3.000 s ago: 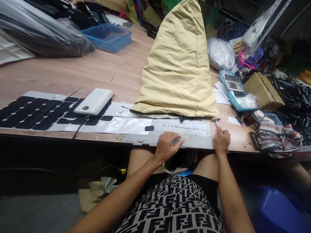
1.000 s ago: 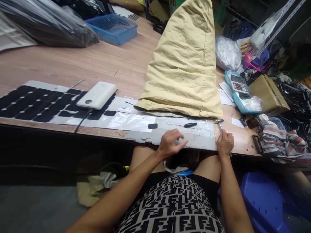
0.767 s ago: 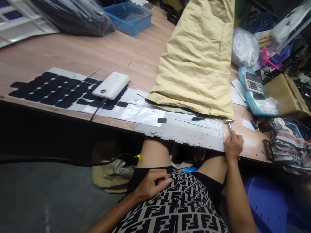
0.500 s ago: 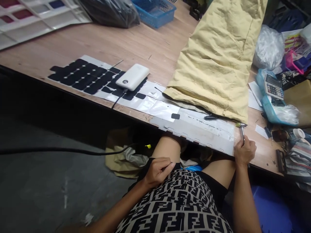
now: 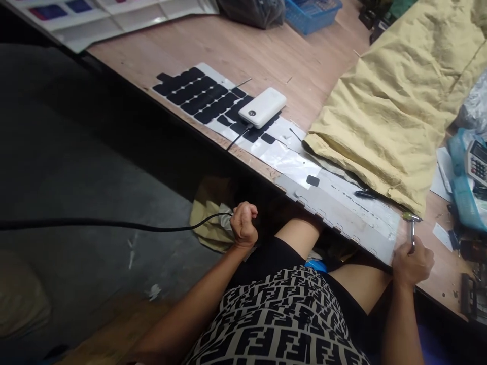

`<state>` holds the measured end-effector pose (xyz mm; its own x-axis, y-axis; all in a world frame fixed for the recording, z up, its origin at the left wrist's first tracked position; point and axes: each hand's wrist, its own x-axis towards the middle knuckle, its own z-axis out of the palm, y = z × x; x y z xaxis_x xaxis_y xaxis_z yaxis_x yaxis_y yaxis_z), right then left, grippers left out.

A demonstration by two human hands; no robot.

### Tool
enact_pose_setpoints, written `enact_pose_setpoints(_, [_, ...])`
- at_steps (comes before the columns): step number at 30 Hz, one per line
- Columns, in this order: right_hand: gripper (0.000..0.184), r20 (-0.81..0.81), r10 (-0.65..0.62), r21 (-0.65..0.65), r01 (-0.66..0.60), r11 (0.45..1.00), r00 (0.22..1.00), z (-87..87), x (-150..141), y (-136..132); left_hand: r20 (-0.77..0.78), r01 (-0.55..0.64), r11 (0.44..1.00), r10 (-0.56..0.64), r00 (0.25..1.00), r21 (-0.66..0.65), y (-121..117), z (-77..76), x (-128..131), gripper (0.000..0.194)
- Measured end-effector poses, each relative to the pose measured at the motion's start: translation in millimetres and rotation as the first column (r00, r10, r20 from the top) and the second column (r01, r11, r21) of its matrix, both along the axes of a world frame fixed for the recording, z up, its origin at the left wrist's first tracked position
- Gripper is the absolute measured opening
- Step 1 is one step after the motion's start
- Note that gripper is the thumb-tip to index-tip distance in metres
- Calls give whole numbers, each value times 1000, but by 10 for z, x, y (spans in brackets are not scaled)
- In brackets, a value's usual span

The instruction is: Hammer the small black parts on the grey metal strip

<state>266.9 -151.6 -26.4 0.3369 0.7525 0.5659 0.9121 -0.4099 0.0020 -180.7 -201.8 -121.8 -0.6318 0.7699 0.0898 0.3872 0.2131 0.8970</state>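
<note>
My right hand [image 5: 413, 263] is closed round the handle of a small hammer [image 5: 413, 238] at the table's front edge. The hammer's head, silver with a yellow-green end, touches or nearly touches the hem of a crumpled yellow cloth [image 5: 380, 121], which looks like a trouser leg. My left hand [image 5: 244, 224] is raised off my lap, its fingers curled into a fist beside a black cable [image 5: 152, 224]. What the fist holds, if anything, is hidden. Under the cloth's hem lies a grey-white board [image 5: 342, 223], with a black pen-like item [image 5: 367, 194] on it.
A white power bank [image 5: 262, 107] with a cable rests on a sheet of black patches [image 5: 201, 99]. Farther back are a blue basket [image 5: 314, 17] and a dark plastic bag [image 5: 253, 10]. A calculator [image 5: 477, 159] sits in a blue tray at right.
My left hand has lifted from my thigh and moved up and forward to the cable. My right hand still holds the hammer by the cloth's hem. The view has swung left.
</note>
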Motion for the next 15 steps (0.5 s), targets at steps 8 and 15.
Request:
enact_pose_setpoints(8, [39,14,1,17,-1,1000,1000,69,-24,68,29,-234,972,233,972,20,107,-274,-400,47])
enact_pose_setpoints(15, [41,60,-9,8,9,1000,998,68,23,111,125,-146,989,150,981,-39,474,-708,-365,56])
